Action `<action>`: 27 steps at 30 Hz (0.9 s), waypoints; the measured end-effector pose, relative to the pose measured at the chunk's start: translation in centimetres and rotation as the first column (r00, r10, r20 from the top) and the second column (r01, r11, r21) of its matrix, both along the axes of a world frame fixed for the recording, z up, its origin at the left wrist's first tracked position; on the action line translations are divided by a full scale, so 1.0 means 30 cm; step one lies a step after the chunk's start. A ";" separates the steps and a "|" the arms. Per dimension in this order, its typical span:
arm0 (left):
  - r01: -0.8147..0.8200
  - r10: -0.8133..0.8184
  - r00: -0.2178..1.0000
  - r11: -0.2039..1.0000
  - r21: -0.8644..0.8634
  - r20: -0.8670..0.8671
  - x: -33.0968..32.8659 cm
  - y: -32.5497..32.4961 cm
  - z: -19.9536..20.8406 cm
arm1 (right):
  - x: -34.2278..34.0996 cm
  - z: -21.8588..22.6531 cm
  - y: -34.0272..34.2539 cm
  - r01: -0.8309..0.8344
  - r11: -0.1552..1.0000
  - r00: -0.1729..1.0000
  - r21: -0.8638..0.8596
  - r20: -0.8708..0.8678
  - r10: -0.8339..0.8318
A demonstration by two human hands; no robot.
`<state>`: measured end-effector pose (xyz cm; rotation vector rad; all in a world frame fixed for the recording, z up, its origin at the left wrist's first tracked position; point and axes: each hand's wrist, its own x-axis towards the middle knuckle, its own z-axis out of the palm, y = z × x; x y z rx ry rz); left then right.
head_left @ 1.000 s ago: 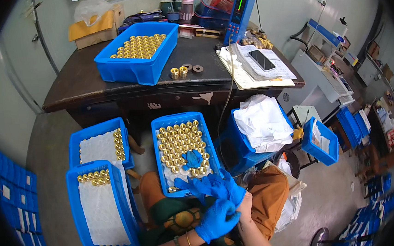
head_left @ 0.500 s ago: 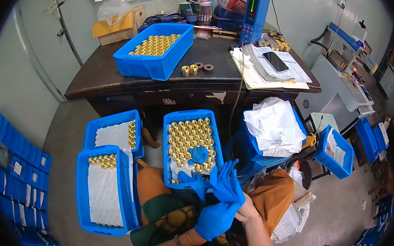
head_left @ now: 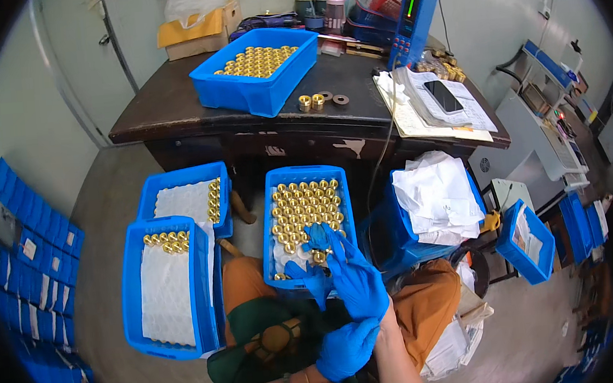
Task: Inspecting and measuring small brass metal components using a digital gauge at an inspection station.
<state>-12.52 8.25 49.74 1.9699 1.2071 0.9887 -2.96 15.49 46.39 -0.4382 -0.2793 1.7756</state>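
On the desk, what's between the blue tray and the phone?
In the head view: two brass rings and two dark washers, then a thin cable and the papers the phone rests on.

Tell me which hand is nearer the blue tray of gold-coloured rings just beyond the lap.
Right: the right hand is at the tray's near right corner; the left hand is farther back, by the right wrist.

Shows blue on gloves [head_left: 361, 288] and tray [head_left: 305, 173], gold on rings [head_left: 310, 209], orange-brown on trousers [head_left: 426, 297], patterned green on top [head_left: 242, 330], dark brown on desk [head_left: 170, 101].
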 end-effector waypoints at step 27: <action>0.145 -0.126 0.988 0.963 0.228 -0.093 -0.202 0.124 0.101 | -0.135 0.235 0.176 -0.437 0.791 -0.659 0.429 0.445 -0.606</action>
